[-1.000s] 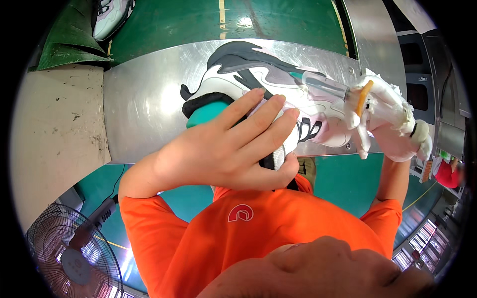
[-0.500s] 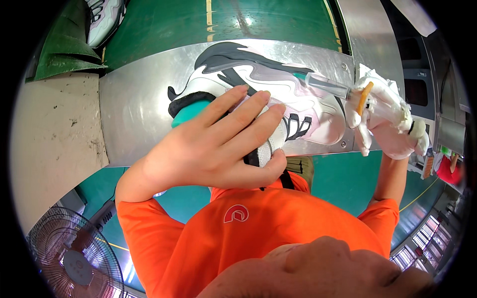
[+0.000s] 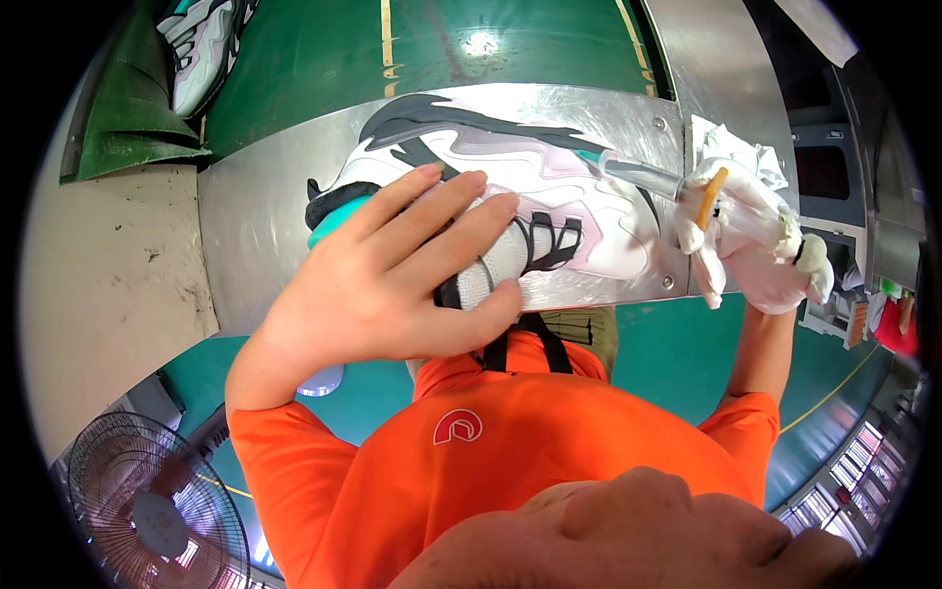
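A white, lilac and black sneaker (image 3: 471,147) lies on its side on the steel tabletop, its dark sole facing away from me and its toe to the right. Turquoise lining shows at its collar. My bare left hand (image 3: 392,270) grips it from above, fingers laid over the upper and thumb on the tongue. My right hand (image 3: 731,221), in a white glove, holds a clear tube-shaped tool (image 3: 643,178) with a green tip. That tip meets the shoe's side near the sole edge, towards the toe. An orange-brown strip (image 3: 713,196) crosses the gloved fingers; what it is, I cannot tell.
Beyond the steel tabletop (image 3: 255,226) runs a green belt (image 3: 442,49) with yellow lines. Another sneaker (image 3: 201,64) sits at its far left, next to a green flap (image 3: 128,123). A cream panel (image 3: 113,265) stands left, a fan (image 3: 157,520) lower left.
The view has shifted, so most things sit further left. My left hand has slid slightly left with the sneaker. The tool's tip has moved a little along the sole edge towards the toe.
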{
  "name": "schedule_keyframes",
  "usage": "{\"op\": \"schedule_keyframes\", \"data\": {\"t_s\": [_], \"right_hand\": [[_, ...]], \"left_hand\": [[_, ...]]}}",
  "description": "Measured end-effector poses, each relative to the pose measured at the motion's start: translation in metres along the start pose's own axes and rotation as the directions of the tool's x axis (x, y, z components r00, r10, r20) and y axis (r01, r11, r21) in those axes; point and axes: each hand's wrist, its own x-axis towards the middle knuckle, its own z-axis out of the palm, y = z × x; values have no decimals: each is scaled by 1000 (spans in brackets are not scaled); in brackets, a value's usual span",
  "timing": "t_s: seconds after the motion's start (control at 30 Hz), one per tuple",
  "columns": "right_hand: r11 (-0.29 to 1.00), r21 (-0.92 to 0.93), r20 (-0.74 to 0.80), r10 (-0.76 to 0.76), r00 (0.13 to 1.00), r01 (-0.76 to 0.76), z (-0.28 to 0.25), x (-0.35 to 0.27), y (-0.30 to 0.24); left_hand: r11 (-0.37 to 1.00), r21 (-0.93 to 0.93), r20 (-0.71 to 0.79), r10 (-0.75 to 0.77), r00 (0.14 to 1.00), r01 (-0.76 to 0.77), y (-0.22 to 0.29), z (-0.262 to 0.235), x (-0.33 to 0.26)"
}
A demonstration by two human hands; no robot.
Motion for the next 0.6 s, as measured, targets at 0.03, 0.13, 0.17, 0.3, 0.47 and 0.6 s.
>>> {"op": "schedule_keyframes", "data": {"t_s": [0.03, 0.13, 0.17, 0.3, 0.47, 0.6], "right_hand": [[1000, -1, 21, 8, 1000, -8, -1, 0, -2], [1000, 14, 60, 12, 998, -13, -2, 1, -3], [1000, 23, 71, 11, 997, -13, -2, 2, -3], [998, 29, -38, 58, 998, -56, 1, -5, -4], [996, 72, -25, 49, 999, -47, -12, -16, 0], [994, 98, -17, 43, 999, -41, -16, -21, 3]], "left_hand": [[1000, 4, 26, 15, 1000, -15, 0, -2, 1], [1000, 9, 66, -12, 998, 12, 3, -4, 5], [1000, 15, 65, -16, 998, 15, 3, -4, 5], [999, 38, 82, -9, 997, 6, 2, -4, 6], [998, 63, 128, -37, 991, 29, 6, -4, 9], [994, 93, 176, -66, 982, 50, 10, -7, 12]]}}
